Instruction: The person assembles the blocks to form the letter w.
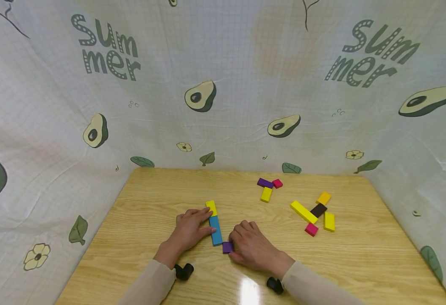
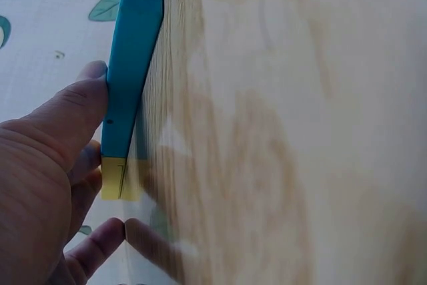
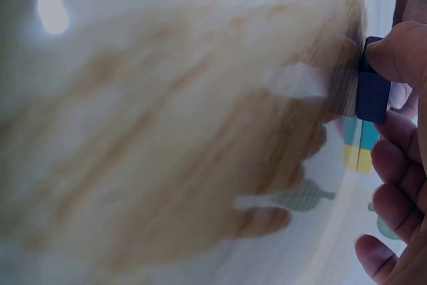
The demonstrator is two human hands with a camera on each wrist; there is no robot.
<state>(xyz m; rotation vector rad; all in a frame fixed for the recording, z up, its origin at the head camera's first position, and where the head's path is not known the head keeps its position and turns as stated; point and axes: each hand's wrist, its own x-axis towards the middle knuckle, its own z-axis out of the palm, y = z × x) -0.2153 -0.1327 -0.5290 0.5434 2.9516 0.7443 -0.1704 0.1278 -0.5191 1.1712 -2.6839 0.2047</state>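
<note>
My left hand (image 1: 188,231) lies at the left side of a row made of a yellow block (image 1: 211,207) and a longer blue block (image 1: 216,231). Its thumb touches the blue block, and its fairly straight fingers reach the yellow one. My right hand (image 1: 251,245) pinches a small purple block (image 1: 227,247) between thumb and index finger. That purple block sits against the near end of the blue block, toward its right corner. In the right wrist view the purple block (image 3: 373,96) looks dark, with the thumb on one end.
To the right lie a long yellow block (image 1: 304,212), a dark brown block (image 1: 319,210), an orange block (image 1: 324,198), a short yellow block (image 1: 329,222) and a pink block (image 1: 311,229). Farther back are a purple piece (image 1: 265,183), a red piece (image 1: 277,183) and a yellow piece (image 1: 266,194).
</note>
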